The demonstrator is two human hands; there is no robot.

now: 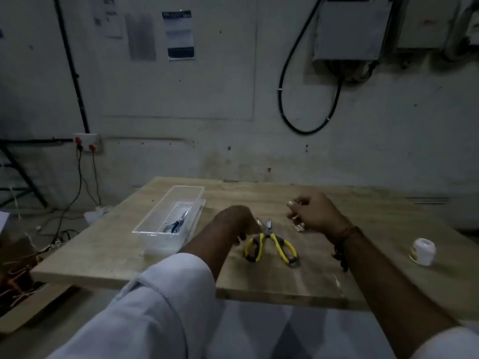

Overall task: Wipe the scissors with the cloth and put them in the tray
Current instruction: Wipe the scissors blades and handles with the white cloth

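Observation:
Scissors (270,244) with yellow-and-black handles lie on the wooden table (108,244), blades spread and pointing away from me. My left hand (239,222) is curled into a loose fist right against the tip of the left blade; whether it grips the blade is hidden. My right hand (317,212) hovers just right of the blades, fingers curled around a small whitish crumpled cloth (300,227) that sticks out below the palm. A clear plastic tray (153,224) stands to the left, with a second, dark-handled pair of scissors (177,224) lying in it.
A small white jar (423,251) stands near the table's right side. The wall runs close behind the table's far edge. Cables and clutter lie on the floor (51,237) to the left, below a wall socket (86,143).

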